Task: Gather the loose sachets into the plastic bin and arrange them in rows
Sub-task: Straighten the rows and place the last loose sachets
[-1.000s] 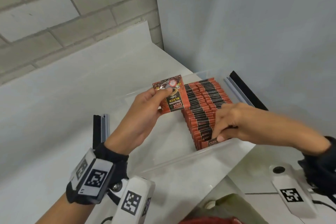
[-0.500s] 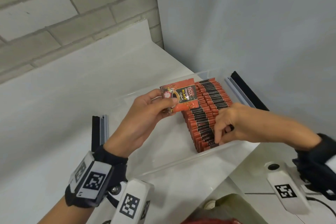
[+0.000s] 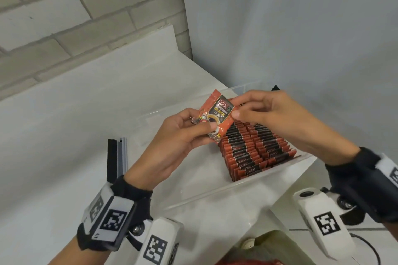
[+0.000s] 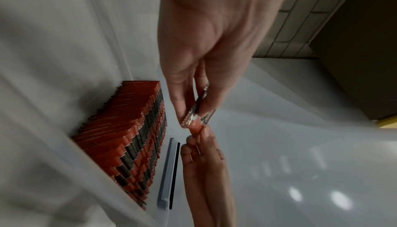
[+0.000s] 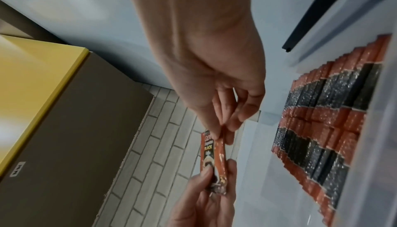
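A small stack of red and black coffee sachets (image 3: 217,115) is held above the clear plastic bin (image 3: 226,187). My left hand (image 3: 183,135) pinches its lower end between thumb and fingers. My right hand (image 3: 258,109) pinches the upper right edge of the front sachet. The wrist views show the same sachets (image 4: 198,113) (image 5: 213,161) edge-on between both hands. Inside the bin, rows of standing sachets (image 3: 252,146) fill the right part, also seen as rows (image 4: 128,137) (image 5: 322,128) in the wrist views.
The bin sits on a white counter (image 3: 64,125) in a corner of brick wall and grey wall. Black and grey strips (image 3: 117,157) lie left of the bin, another black strip (image 5: 318,10) at its far right. A brown and yellow box (image 5: 53,111) stands nearby.
My right hand left the near end of the rows in the bin and rose to the sachets in my left hand, now pinching them. The left hand turned the sachets upright.
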